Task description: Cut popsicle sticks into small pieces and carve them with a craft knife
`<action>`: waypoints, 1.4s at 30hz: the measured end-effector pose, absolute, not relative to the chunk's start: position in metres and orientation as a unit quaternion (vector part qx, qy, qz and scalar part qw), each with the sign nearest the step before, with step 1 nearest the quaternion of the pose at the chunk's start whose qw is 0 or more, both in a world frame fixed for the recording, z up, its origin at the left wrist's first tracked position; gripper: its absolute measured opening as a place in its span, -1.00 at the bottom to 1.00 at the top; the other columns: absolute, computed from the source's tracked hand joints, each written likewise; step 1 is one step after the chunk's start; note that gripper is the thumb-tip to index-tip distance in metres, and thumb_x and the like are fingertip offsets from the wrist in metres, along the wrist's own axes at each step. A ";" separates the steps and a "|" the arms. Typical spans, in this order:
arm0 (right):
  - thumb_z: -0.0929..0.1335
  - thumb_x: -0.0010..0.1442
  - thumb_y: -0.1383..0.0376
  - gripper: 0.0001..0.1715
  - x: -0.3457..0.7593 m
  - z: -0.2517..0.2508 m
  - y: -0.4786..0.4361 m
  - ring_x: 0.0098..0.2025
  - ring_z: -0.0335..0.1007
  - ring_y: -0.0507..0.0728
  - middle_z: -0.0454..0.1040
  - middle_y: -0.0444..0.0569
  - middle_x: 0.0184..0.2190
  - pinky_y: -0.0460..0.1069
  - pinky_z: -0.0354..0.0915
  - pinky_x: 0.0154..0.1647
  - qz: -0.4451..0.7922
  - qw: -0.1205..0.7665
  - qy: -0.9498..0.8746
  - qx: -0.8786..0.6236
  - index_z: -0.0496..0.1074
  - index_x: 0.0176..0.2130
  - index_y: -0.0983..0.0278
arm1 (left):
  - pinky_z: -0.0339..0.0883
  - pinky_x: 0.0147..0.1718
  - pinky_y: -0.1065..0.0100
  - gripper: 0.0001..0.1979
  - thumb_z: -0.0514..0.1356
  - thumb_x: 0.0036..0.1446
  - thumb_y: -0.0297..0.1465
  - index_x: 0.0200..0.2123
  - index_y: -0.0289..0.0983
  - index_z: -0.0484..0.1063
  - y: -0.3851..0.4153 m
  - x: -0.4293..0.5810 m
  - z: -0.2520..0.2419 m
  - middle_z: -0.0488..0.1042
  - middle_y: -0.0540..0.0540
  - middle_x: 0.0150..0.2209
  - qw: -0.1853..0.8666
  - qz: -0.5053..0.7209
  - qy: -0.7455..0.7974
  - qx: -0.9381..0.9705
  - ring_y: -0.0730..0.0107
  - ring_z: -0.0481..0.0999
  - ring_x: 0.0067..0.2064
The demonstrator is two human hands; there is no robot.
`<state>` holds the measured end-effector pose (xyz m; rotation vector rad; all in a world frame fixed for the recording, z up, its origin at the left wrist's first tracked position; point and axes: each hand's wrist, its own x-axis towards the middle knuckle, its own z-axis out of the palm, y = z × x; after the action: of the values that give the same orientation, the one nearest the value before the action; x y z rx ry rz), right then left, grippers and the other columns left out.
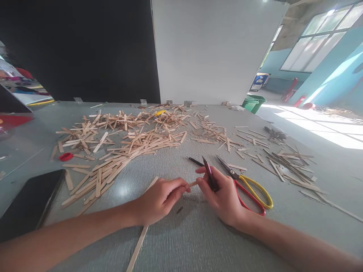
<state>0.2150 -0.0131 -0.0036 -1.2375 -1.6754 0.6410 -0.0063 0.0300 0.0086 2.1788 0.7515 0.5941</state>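
My left hand (pixel 160 199) pinches one end of a short wooden stick (pixel 192 184) just above the grey table (pixel 198 234). My right hand (pixel 224 196) holds the stick's other end with its fingertips and also grips a dark red pen-like tool (pixel 210 174) that points up and away. Both hands meet at the table's near middle. A long wooden strip (pixel 138 241) lies under my left wrist.
Yellow-and-red-handled scissors (pixel 249 189) lie just right of my right hand. A black pencil (pixel 196 161) lies beyond the hands. Heaps of wooden sticks (pixel 127 143) spread across the far table, darker slivers (pixel 286 162) at right. A black phone (pixel 28 202) lies at left, a red ring (pixel 66 156) beyond it.
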 end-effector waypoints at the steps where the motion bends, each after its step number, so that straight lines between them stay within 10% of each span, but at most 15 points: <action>1: 0.34 0.43 0.21 -0.79 0.216 -0.003 -0.013 -0.55 0.17 0.01 0.37 -0.20 -0.54 -0.06 0.14 -0.53 0.278 0.464 -0.679 -0.495 0.50 -0.19 0.27 | 0.11 -0.51 0.43 -0.74 0.02 0.51 -0.40 -0.11 -0.23 0.52 0.030 -0.006 0.008 0.24 0.17 -0.57 0.365 0.229 0.283 0.857 0.52 0.19 -0.58; 11: 0.34 0.45 0.08 -0.66 0.208 -0.002 -0.011 -0.59 0.11 -0.02 0.45 -0.17 -0.54 -0.09 0.05 -0.60 0.481 0.476 -0.568 -0.469 0.43 -0.26 0.27 | 0.42 -0.13 0.38 -0.73 0.08 0.52 -0.50 0.17 -0.16 0.41 0.030 -0.007 -0.010 0.67 -0.05 -0.05 0.261 0.316 0.253 0.876 0.38 0.66 -0.11; 35: 0.32 0.46 0.12 -0.70 0.205 -0.005 -0.007 -0.56 0.18 -0.01 0.45 -0.19 -0.53 -0.08 0.13 -0.53 0.493 0.453 -0.587 -0.455 0.39 -0.27 0.25 | 0.35 -0.27 0.35 -0.85 0.08 0.44 -0.57 -0.12 -0.22 0.38 0.027 -0.004 -0.007 0.55 -0.03 -0.25 0.185 0.304 0.258 0.898 0.34 0.55 -0.25; 42: 0.36 0.41 0.18 -0.80 0.205 -0.005 -0.009 -0.36 0.50 0.11 0.67 -0.06 -0.38 -0.02 0.31 -0.32 0.445 0.438 -0.617 -0.480 0.51 -0.15 0.26 | 0.35 -0.22 0.36 -0.84 0.16 0.42 -0.60 -0.13 -0.24 0.44 0.029 -0.004 -0.006 0.54 -0.02 -0.26 0.187 0.357 0.281 0.871 0.34 0.53 -0.22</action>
<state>0.2049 -0.0086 -0.0050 -1.1924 -1.5330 1.1069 -0.0044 0.0290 -0.0065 2.4511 0.7923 1.0058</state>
